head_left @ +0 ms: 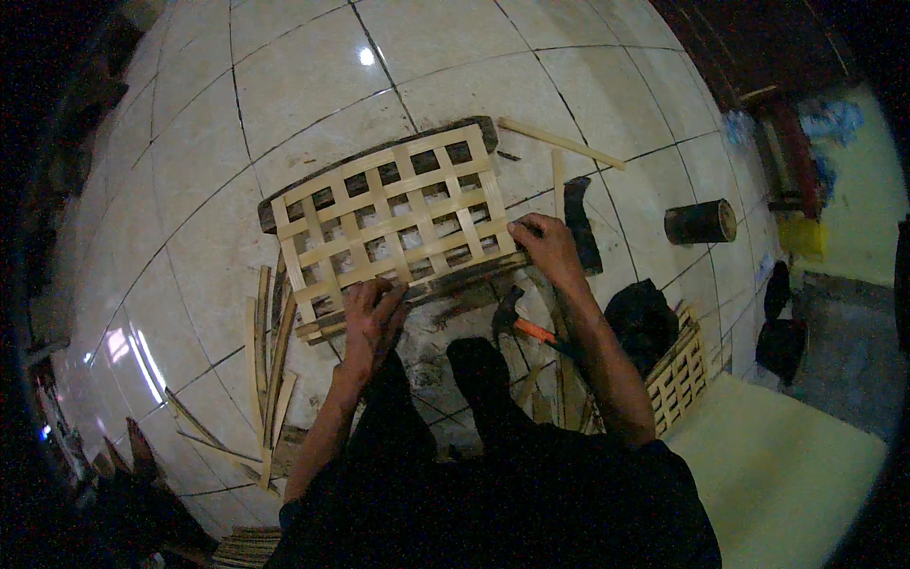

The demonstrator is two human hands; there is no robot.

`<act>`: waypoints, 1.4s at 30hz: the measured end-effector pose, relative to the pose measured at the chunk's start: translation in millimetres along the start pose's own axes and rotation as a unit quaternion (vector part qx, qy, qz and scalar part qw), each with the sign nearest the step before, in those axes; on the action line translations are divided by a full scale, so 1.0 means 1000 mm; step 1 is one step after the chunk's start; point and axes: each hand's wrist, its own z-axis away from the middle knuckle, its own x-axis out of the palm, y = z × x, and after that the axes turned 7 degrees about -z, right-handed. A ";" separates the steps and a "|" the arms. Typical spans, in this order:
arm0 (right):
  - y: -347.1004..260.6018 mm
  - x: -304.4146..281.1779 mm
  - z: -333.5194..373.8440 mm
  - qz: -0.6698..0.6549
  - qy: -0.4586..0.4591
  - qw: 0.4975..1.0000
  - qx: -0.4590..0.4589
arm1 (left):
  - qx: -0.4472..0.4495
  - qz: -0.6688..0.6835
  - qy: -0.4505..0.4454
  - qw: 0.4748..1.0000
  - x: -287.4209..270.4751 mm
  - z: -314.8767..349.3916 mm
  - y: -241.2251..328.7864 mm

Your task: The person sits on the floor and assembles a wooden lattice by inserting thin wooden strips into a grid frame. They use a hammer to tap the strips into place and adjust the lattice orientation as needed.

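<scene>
A woven lattice panel (393, 211) of pale flat strips, bamboo by its look, lies at an angle in front of me. Dark wooden bars (379, 152) run beneath its far and near edges. At the near edge, left of the middle, my left hand (372, 315) has its fingers bent and closed on the lattice's rim. My right hand (547, 245) pinches the near right corner of the same panel with curled fingers. A hammer (531, 327) with an orange and black handle lies between my right forearm and my foot.
Loose strips (268, 370) lie to the left, with another strip (561, 144) beyond the panel's right end. A dark flat piece (581, 226) is beside my right hand. Farther right are a dark cylinder (700, 223), a black bag (641, 325) and another woven lattice (681, 375).
</scene>
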 end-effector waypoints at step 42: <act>-0.001 -0.014 0.060 -0.016 0.012 0.999 -0.035 | -0.001 0.008 -0.005 1.000 -0.008 0.006 0.005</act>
